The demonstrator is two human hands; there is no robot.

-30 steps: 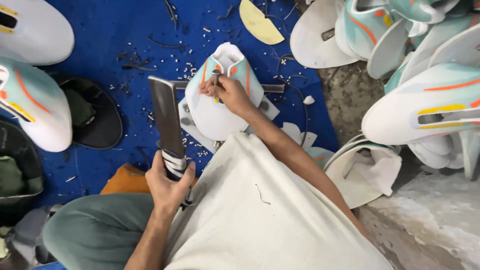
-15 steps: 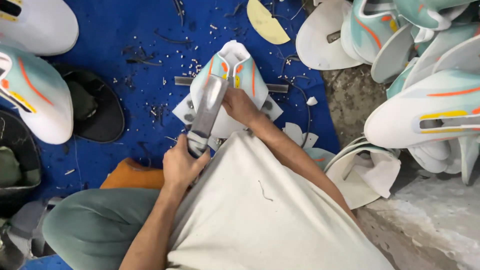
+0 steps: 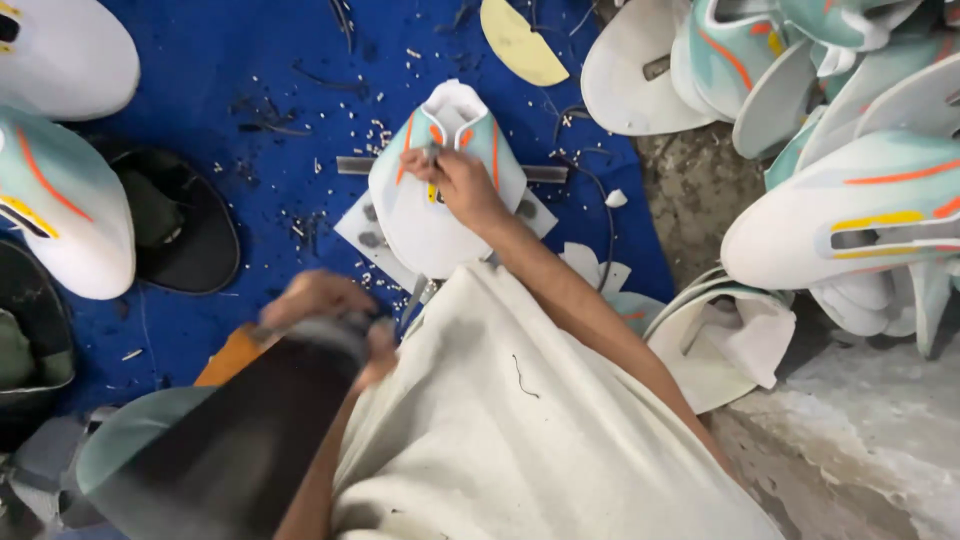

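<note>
A white and teal moulded shell (image 3: 430, 215) with orange stripes lies on a blue mat (image 3: 260, 60), resting across a flat metal bar (image 3: 350, 165). My right hand (image 3: 465, 185) presses on the shell's upper part, fingers pinched at its yellow and orange middle seam. My left hand (image 3: 320, 300) is blurred by motion, nearer to me than the shell. It grips the handle of a broad dark blade (image 3: 230, 440), which sweeps towards the lower left. A pale cloth (image 3: 520, 440) covers my lap.
Several similar shells are heaped at the right (image 3: 850, 200), and two more lie at the left (image 3: 60, 210). A black rounded piece (image 3: 190, 220) sits left of the work. Small trimmings litter the mat; a yellow offcut (image 3: 520, 40) lies at the top.
The left hand held the blade upright beside the shell, brought it down onto the shell, and has now pulled it back towards me in a blur. The right hand stays on the shell.
</note>
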